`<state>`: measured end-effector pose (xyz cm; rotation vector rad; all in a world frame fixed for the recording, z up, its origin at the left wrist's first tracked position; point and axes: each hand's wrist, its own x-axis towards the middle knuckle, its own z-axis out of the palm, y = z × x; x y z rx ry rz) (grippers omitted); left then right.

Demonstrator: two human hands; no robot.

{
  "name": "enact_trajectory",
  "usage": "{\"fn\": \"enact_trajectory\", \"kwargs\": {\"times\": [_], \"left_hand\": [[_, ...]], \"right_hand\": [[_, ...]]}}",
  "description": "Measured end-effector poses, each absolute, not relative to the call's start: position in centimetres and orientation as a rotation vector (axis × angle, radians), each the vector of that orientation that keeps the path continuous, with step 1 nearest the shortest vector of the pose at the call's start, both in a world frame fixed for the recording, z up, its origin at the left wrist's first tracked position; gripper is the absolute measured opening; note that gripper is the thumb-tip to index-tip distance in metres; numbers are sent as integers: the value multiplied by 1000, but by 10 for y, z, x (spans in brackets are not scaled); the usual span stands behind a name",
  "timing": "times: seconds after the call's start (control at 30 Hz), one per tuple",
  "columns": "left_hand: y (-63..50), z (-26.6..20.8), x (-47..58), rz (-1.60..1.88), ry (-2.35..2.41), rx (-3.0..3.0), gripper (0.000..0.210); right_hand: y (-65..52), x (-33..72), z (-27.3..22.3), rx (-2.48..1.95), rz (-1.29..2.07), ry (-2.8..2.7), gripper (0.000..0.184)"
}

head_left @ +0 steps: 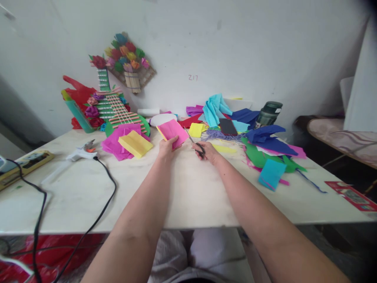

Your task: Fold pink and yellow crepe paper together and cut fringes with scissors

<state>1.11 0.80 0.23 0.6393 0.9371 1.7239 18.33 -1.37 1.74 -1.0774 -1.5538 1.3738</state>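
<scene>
Between the thumb and fingers of my left hand (167, 148) is a stack of pink paper (171, 130), with a yellow edge showing along its left side. My right hand (207, 152) grips a pair of scissors (200, 149) by the dark handles. The blades point up and left, close to the right edge of the pink paper; whether they touch it I cannot tell. Left of the paper lies a folded yellow sheet (135, 144) on top of magenta sheets (113, 146). A small yellow paper square (195, 129) rests just beyond the scissors.
On the left are a white glue gun (85, 153) with a black cord and a power strip (26, 167). A paper-flower guitar craft (118, 108) stands behind. To the right lie a phone (228, 127), blue paper (272, 174), green paper (259, 155) and a dark bottle (268, 114).
</scene>
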Motion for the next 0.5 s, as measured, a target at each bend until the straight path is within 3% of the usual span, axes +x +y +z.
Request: {"fn": "enact_trajectory", "kwargs": {"times": [0.5], "left_hand": [[7,4,11,1727,928,595,28]], "right_hand": [[-11,181,13,-1044,1379,-1524,24]]}}
